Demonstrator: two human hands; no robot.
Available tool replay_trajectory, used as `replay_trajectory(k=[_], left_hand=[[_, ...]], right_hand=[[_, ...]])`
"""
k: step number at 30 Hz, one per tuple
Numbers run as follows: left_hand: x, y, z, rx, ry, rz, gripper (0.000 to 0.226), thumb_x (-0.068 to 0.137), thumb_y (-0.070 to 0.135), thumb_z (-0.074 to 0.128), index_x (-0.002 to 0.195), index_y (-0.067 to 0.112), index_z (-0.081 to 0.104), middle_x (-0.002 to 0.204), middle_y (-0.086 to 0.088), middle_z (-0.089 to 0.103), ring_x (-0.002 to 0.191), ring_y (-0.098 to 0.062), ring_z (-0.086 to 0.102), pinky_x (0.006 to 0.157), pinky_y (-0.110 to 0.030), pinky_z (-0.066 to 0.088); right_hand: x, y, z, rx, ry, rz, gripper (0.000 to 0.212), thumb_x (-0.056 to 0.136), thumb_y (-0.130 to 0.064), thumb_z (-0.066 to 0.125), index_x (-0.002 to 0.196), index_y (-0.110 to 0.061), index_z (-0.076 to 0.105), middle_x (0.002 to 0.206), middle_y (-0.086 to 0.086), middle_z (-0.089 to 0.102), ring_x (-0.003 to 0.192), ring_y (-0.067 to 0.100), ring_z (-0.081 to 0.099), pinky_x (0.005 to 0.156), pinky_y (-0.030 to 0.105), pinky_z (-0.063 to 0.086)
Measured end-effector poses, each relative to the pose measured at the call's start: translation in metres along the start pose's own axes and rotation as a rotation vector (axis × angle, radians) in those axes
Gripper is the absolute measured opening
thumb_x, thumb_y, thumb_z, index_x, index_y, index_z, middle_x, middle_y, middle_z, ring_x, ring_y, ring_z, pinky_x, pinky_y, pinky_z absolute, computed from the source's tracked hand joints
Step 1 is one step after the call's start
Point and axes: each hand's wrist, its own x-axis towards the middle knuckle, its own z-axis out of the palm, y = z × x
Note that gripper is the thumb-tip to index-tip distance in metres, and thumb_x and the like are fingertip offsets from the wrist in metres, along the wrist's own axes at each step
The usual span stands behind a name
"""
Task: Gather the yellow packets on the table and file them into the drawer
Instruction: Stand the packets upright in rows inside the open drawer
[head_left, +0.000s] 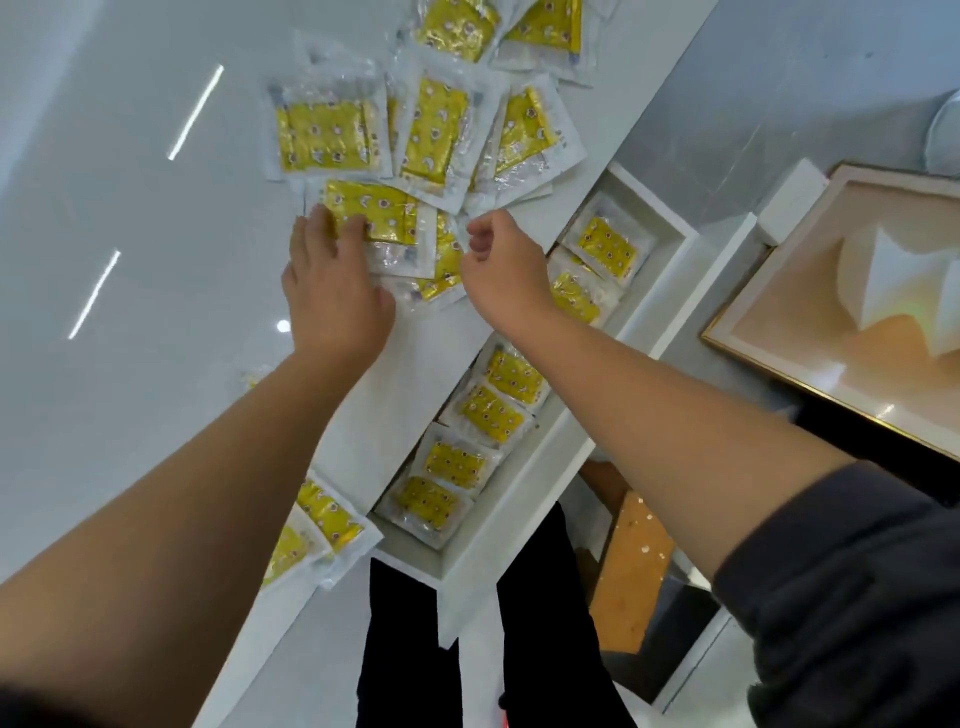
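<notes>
Several yellow packets in clear wrappers (431, 130) lie scattered on the glossy white table (130, 234). My left hand (332, 291) rests with straight fingers on the nearest packet (379, 208) of the pile. My right hand (501, 260) hovers just right of it, fingers loosely curled, holding nothing that I can see. The open white drawer (519, 519) below the table edge holds several yellow packets (457, 462) in a row. Two more packets (322, 519) lie at the table's near edge.
A framed picture (841, 291) leans on the floor to the right, with a small white box (789, 202) beside it. My dark trouser legs (410, 649) stand under the drawer. An orange patch of floor (628, 566) shows next to them.
</notes>
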Motion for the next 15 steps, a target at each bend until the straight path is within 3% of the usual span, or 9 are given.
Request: replay_trajectory(k=[2, 4, 7, 9, 12, 15], left_hand=[[0.005, -0.01, 0.001, 0.071, -0.09, 0.028, 0.072, 0.084, 0.018, 0.057, 0.148, 0.018, 0.024, 0.158, -0.016, 0.013, 0.144, -0.038, 0.014, 0.112, -0.052, 0.023], [0.005, -0.015, -0.001, 0.128, -0.108, 0.067, 0.071, 0.086, 0.02, 0.056, 0.149, 0.02, 0.022, 0.157, -0.015, 0.015, 0.142, -0.038, 0.018, 0.109, -0.054, 0.025], [-0.002, -0.019, -0.005, 0.166, -0.075, 0.151, 0.064, 0.084, 0.02, 0.055, 0.144, 0.021, 0.034, 0.148, -0.016, 0.033, 0.128, -0.04, 0.035, 0.097, -0.051, 0.035], [-0.01, -0.023, -0.005, 0.178, -0.065, 0.21, 0.059, 0.082, 0.019, 0.056, 0.14, 0.022, 0.042, 0.134, -0.016, 0.044, 0.115, -0.039, 0.044, 0.089, -0.048, 0.038], [-0.02, -0.031, -0.007, 0.158, -0.084, 0.265, 0.049, 0.081, 0.025, 0.061, 0.13, 0.022, 0.055, 0.122, -0.014, 0.049, 0.11, -0.036, 0.048, 0.087, -0.046, 0.038], [-0.021, -0.035, -0.009, 0.152, -0.133, 0.38, 0.042, 0.08, 0.036, 0.067, 0.116, 0.016, 0.061, 0.142, -0.013, 0.042, 0.132, -0.033, 0.037, 0.101, -0.049, 0.032]], right_hand=[[0.002, -0.009, 0.011, 0.046, 0.008, 0.05, 0.036, 0.088, -0.013, 0.056, 0.124, -0.014, 0.051, 0.119, 0.004, 0.057, 0.102, 0.019, 0.058, 0.079, 0.032, 0.049], [0.005, -0.015, 0.017, 0.07, -0.011, 0.134, 0.038, 0.089, -0.017, 0.055, 0.126, -0.014, 0.049, 0.116, 0.003, 0.056, 0.095, 0.017, 0.055, 0.072, 0.027, 0.042], [0.002, -0.017, 0.024, 0.07, -0.061, 0.208, 0.014, 0.088, -0.021, 0.059, 0.097, -0.011, 0.063, 0.086, 0.001, 0.057, 0.08, 0.02, 0.055, 0.062, 0.026, 0.038], [-0.006, -0.014, 0.029, 0.064, -0.102, 0.216, 0.012, 0.088, -0.023, 0.059, 0.085, -0.013, 0.064, 0.079, 0.002, 0.06, 0.079, 0.023, 0.06, 0.06, 0.026, 0.04], [-0.025, -0.004, 0.033, 0.15, -0.113, 0.258, 0.01, 0.091, -0.023, 0.057, 0.095, -0.015, 0.062, 0.089, 0.002, 0.062, 0.082, 0.02, 0.06, 0.064, 0.027, 0.043], [-0.045, 0.009, 0.036, 0.214, -0.11, 0.278, 0.019, 0.094, -0.024, 0.054, 0.11, -0.013, 0.058, 0.091, -0.004, 0.059, 0.079, 0.013, 0.056, 0.061, 0.023, 0.041]])
